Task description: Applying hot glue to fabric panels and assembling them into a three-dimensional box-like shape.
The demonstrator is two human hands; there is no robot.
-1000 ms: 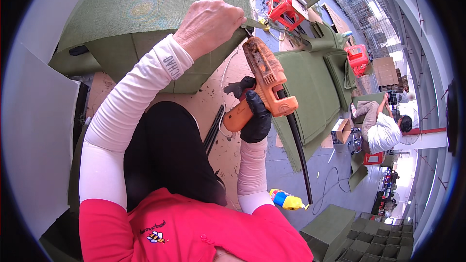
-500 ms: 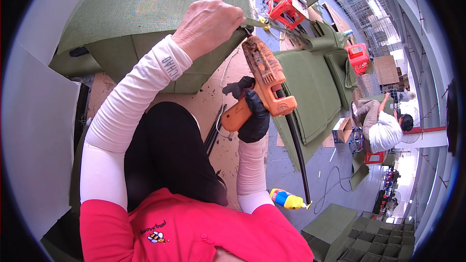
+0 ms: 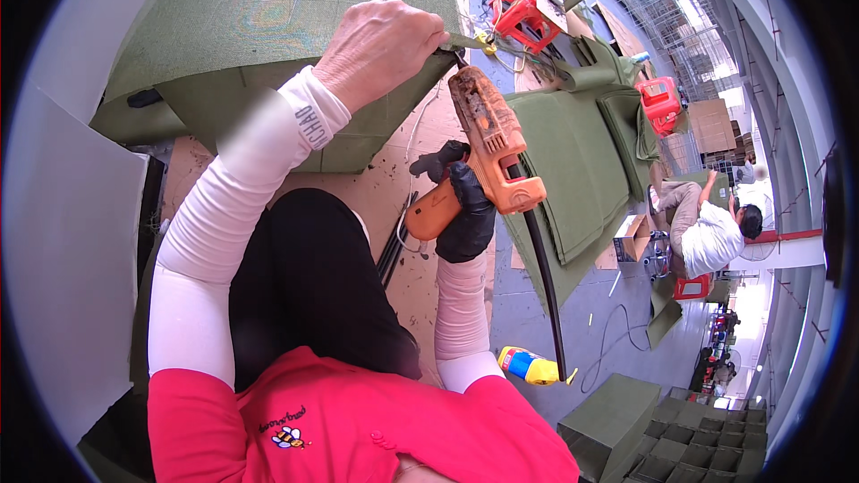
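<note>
My bare left hand (image 3: pixel 385 49) pinches the edge of a green fabric-covered sheet (image 3: pixel 295 9) between thumb and fingers. My right hand (image 3: pixel 467 225), in a black glove, is wrapped around the handle of an orange glue gun (image 3: pixel 488 139). Brown residue stains the gun's front part. Its nozzle points up to the fabric edge just below my left fingertips; whether it touches is too small to tell. A long black glue stick (image 3: pixel 548 291) runs out of the gun's back end toward the lower right.
Flat green panels (image 3: pixel 573 179) are stacked to the right. Beyond stand red plastic stools (image 3: pixel 528 18) and an open carton (image 3: pixel 633 237). A yellow and blue packet (image 3: pixel 532 366) lies near my right elbow. Green boxes (image 3: pixel 613 420) sit lower right. A co-worker in white (image 3: pixel 711 237) sits farther right.
My hands and the glue gun stay almost in place. The free end of the glue stick has shifted slightly left.
</note>
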